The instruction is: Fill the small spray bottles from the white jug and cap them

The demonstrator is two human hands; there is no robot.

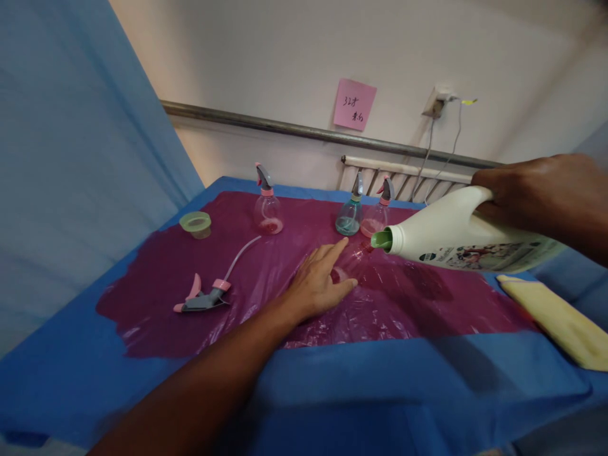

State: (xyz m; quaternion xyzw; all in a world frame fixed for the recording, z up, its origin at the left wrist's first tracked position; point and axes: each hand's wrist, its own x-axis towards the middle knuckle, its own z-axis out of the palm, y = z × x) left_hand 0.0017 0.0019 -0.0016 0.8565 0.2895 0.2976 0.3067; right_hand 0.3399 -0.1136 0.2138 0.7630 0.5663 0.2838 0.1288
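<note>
My right hand [536, 190] grips the handle of a cream detergent jug [437, 234], tipped nearly level with its green spout to the left. Just under that spout is the mouth of a clear spray bottle [354, 261] without its top, leaning right, with some pinkish liquid low inside. My left hand [320, 278] holds this bottle between thumb and index finger; its outline is faint. To the left lies a loose grey and pink spray head [204, 299] with a thin tube. Whether liquid is flowing, I cannot tell.
Spray bottles with pink liquid [270, 218] and green liquid [349, 218] stand at the back, beside another pink one [374, 218]. A green cup [197, 223] sits left, a folded yellow cloth [555, 320] right. Shiny maroon sheeting [166, 272] covers the blue-draped table [356, 380].
</note>
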